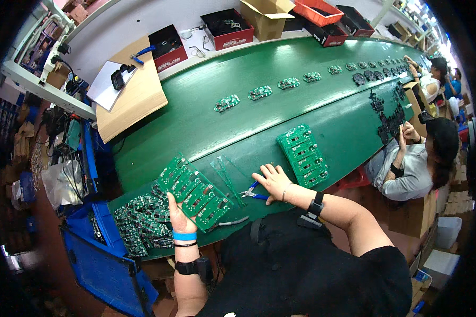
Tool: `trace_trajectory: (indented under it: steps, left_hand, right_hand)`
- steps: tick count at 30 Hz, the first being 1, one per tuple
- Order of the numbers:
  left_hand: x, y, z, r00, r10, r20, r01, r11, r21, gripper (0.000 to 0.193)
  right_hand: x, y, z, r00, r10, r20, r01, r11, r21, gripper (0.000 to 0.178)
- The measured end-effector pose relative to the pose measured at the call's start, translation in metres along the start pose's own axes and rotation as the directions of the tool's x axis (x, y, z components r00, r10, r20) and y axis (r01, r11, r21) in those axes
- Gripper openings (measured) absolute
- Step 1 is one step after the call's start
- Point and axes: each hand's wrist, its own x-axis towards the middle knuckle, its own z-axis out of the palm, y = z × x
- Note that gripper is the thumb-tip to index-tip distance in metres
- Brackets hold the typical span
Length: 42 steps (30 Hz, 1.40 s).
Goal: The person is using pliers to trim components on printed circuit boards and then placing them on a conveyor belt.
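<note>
My left hand (180,215) is closed on the lower left edge of a green circuit board panel (195,194), which it holds tilted over the near side of the bench. My right hand (274,182), its fingers spread, lies over a pair of blue-handled side cutters (257,196) on the green surface. Its thumb is by one handle; the hand does not appear wrapped round them. Between both hands lie thin green cut-off strips (227,177). Right of my right hand is a stack of circuit board panels (304,156). A heap of small separated boards (145,224) spreads beside my left hand.
Single boards (260,93) stand in a row along the green conveyor (195,105). A blue crate (106,269) sits at the left. Cardboard (132,100) with blue pliers (143,53) lies far left. A co-worker (415,158) handles black parts (390,119) at the right.
</note>
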Motion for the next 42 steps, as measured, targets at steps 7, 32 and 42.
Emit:
trace_trajectory:
  steps: [7,32,42]
  left_hand:
    - [-0.01,-0.012,-0.011,0.999,-0.048,0.013,0.05,0.993,-0.107,0.058]
    - [0.007,-0.052,0.049,0.921,-0.354,0.162,0.334,0.933,0.137,0.051]
    - [-0.005,-0.046,0.07,0.957,-0.22,0.188,0.157,0.94,0.302,0.047]
  right_hand:
    - [0.008,-0.003,-0.001,0.988,-0.15,-0.036,0.147,0.987,-0.059,0.062]
    - [-0.052,-0.019,-0.122,0.752,0.135,-0.645,0.026,0.972,0.234,0.049]
    - [-0.044,-0.029,-0.136,0.743,0.071,-0.665,0.025,0.991,0.134,0.051]
